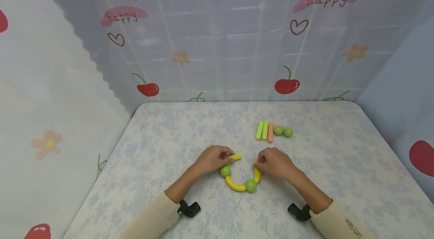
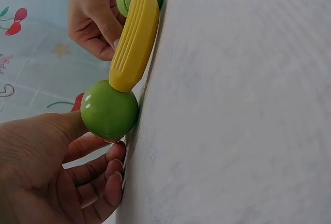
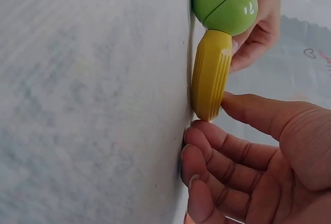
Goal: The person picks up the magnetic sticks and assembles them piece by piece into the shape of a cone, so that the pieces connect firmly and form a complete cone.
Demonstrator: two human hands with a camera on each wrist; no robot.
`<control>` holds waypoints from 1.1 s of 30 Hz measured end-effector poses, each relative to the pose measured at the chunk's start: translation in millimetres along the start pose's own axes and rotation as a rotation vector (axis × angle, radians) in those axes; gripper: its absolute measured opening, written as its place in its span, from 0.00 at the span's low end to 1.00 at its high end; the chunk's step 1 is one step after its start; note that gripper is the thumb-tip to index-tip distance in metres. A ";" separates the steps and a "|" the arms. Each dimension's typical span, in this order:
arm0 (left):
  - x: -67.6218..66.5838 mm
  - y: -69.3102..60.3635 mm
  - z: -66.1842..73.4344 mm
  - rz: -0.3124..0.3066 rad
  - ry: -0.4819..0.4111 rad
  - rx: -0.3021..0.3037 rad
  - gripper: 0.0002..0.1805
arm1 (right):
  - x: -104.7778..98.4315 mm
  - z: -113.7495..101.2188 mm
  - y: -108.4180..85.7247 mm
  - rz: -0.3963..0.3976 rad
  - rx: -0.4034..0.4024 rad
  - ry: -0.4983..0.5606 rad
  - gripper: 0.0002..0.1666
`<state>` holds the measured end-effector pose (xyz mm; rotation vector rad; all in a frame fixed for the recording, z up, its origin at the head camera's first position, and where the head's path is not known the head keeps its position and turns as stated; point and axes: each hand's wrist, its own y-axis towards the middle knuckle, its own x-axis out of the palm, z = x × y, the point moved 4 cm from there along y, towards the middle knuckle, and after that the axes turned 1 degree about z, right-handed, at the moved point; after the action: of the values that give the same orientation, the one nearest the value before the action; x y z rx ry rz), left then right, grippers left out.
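On the table, a curved chain of yellow curved magnetic rods and green balls opens toward the back. My left hand [image 1: 213, 160] pinches the upper-left yellow rod [image 1: 237, 157], which joins the left green ball [image 1: 225, 171]. From that ball the bottom yellow rod [image 1: 235, 185] runs to the lower green ball [image 1: 251, 186]. The right yellow rod [image 1: 257, 176] rises from there, its upper end between the thumb and fingers of my right hand [image 1: 276, 161]. In the right wrist view this rod [image 3: 211, 76] touches its ball [image 3: 225, 4]. Most of the left rod is hidden in the left wrist view.
Behind my right hand lie two light-green straight rods [image 1: 262, 130], a pink straight rod [image 1: 270, 132] and two more green balls [image 1: 283, 131] in a row. A patterned cloth covers the table [image 1: 162, 129]. Printed curtains [image 1: 217, 43] hang behind and beside it.
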<state>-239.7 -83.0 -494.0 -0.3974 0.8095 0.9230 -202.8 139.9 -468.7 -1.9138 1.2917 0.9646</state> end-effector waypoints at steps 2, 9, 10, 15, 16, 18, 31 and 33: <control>1.1 -1.2 -0.9 0.014 -0.011 0.000 0.13 | -2.0 1.2 0.0 -0.013 -0.001 0.019 0.14; 3.7 -3.8 -3.1 0.035 -0.041 -0.003 0.11 | -24.0 16.3 4.9 0.044 0.014 0.066 0.11; 3.9 -3.8 -3.3 0.036 -0.043 -0.002 0.11 | -29.6 19.4 5.7 0.066 0.013 0.065 0.11; 4.0 -3.1 -4.9 0.038 -0.047 0.003 0.12 | -58.1 39.3 9.4 0.196 0.018 0.074 0.11; 4.0 -2.9 -5.2 0.037 -0.049 0.004 0.12 | -63.1 43.7 10.0 0.225 0.018 0.074 0.11; 3.8 -2.6 -5.7 0.037 -0.053 0.006 0.12 | -72.3 52.6 11.2 0.285 0.011 0.074 0.11; 3.9 -2.7 -6.0 0.034 -0.062 -0.005 0.12 | -76.8 93.1 30.2 0.214 0.127 0.005 0.29; 4.4 -2.7 -6.6 0.035 -0.057 -0.004 0.12 | -72.6 96.5 32.6 0.194 0.131 0.002 0.28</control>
<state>-238.9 -86.2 -501.7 -0.3594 0.7643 0.9647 -273.4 243.0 -462.5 -1.7145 1.5245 0.9477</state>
